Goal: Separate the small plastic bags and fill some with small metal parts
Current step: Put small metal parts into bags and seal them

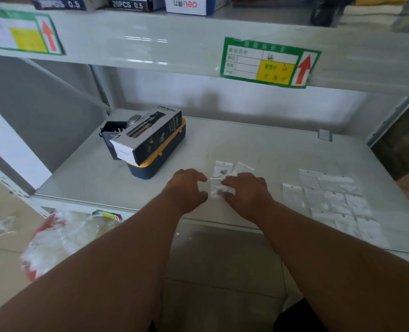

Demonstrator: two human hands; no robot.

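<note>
A small clear plastic bag [215,188] lies on the white shelf [258,149] between my two hands. My left hand [186,191] touches its left edge with curled fingers, and my right hand [246,191] pinches its right edge. Just behind it lies another small bag with dark metal parts inside [222,169], and beside that a flat bag [243,167]. Several empty flat bags [328,200] are spread in rows to the right of my right hand.
A black spray-bottle carton [148,135] rests on a blue and yellow box [158,161] at the back left. The upper shelf [198,44] with green labels overhangs. Below the shelf edge at left sits a bag of white plastic items [55,240].
</note>
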